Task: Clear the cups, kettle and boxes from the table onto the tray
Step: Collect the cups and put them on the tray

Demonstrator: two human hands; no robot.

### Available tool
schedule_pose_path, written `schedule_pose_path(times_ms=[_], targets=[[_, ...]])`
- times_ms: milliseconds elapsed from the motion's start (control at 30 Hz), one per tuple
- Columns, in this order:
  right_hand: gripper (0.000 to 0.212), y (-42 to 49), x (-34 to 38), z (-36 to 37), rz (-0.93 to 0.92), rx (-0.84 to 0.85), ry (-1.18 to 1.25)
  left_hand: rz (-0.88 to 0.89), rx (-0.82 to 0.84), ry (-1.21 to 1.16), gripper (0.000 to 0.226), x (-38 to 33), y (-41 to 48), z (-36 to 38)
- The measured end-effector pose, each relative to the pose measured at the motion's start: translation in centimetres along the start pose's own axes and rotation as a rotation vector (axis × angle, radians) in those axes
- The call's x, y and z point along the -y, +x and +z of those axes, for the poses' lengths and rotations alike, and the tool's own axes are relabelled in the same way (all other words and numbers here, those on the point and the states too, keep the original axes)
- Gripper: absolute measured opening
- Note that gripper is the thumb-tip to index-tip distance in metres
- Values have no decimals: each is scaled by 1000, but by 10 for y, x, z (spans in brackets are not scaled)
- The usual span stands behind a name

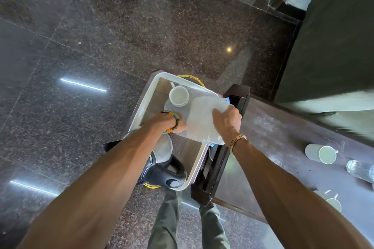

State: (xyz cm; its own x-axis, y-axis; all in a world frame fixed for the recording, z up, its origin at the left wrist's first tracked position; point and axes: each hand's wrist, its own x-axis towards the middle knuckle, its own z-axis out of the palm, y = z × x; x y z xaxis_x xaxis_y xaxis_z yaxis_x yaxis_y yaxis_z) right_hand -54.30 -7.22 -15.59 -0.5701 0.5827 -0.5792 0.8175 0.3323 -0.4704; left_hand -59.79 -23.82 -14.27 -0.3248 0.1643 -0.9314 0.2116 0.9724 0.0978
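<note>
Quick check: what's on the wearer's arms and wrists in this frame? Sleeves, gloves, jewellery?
Both forearms are bare, with no sleeves or gloves in view. The left hand has a beaded bracelet at the wrist, with brown, amber and green beads. The right hand has a narrow woven wristband, tan with dark lettering too small to read.

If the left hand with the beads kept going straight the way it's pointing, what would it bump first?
Probably the white cup on the tray. The left hand, gripping the translucent box, points that way, though depth is hard to judge.

floor (125,32): dark speckled polished stone, you stand on it | glass (359,170): clear, lying above floor level to your right | wall (334,42): dark, rising from floor's far-right edge
</note>
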Motion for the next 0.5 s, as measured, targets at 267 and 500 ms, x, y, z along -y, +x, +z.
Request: schedule_pose_path(times_ms=[267,500], targets=[[18,-20,-4,-62,77,-57,52,66,-65,3,31,-14,-31,-1],[15,-56,0,-126,69,-249,77,179,-180,-8,34,-41,-80,-17]])
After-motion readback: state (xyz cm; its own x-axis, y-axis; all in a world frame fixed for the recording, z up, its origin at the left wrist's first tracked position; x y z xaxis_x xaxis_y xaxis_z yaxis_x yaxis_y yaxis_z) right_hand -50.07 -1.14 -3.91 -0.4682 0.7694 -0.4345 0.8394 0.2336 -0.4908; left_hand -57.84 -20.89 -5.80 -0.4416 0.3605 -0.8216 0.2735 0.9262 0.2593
